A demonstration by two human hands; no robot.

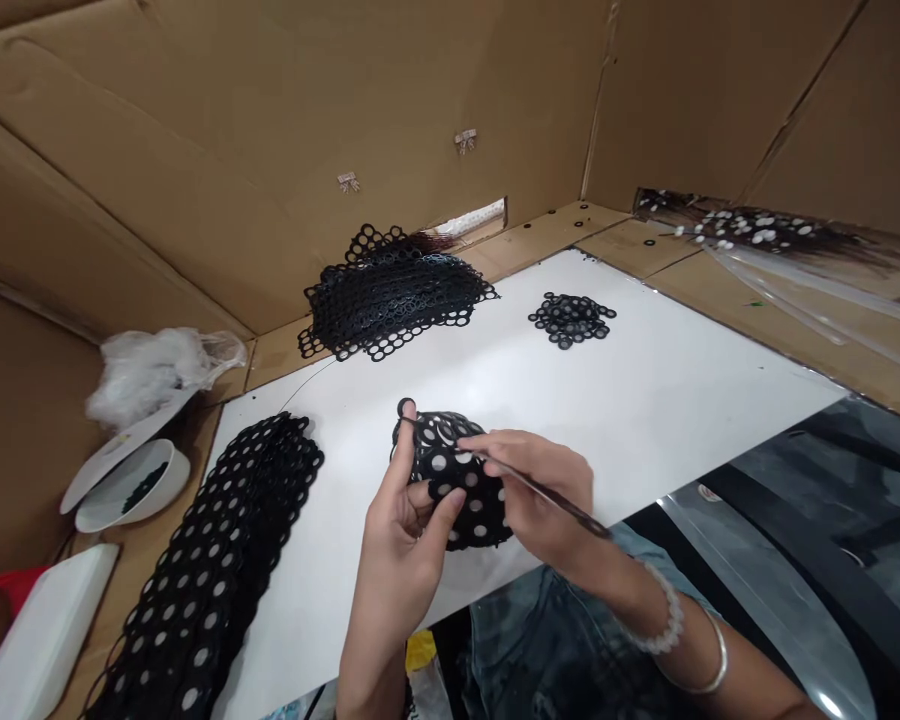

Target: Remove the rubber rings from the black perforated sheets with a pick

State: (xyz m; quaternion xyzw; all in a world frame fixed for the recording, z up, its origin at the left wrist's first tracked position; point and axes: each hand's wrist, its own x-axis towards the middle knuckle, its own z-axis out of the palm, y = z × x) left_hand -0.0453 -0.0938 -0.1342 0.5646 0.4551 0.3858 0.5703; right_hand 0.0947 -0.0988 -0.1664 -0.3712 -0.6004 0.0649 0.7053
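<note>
My left hand (409, 540) holds a black openwork piece (476, 500) made of joined rings, with its thumb on the near face. A single black ring (406, 407) sits at the tip of its raised index finger. In my right hand (544, 490) is a slim pen-like tool (551, 492) with a dark end, gripped between thumb and fingers. The tool's tip is at the piece's upper part; whether it passes through a ring I cannot tell. To the right beyond the hands lies a small heap of loose black rings (570, 318).
A pile of black ring mesh (397, 295) lies at the back of the white board (690, 380). Long ring strips (210, 570) lie at left, beside a white bowl (139, 487) and a plastic bag (154, 375). Cardboard walls (345, 90) surround the table. Clear strips (817, 290) lie at right.
</note>
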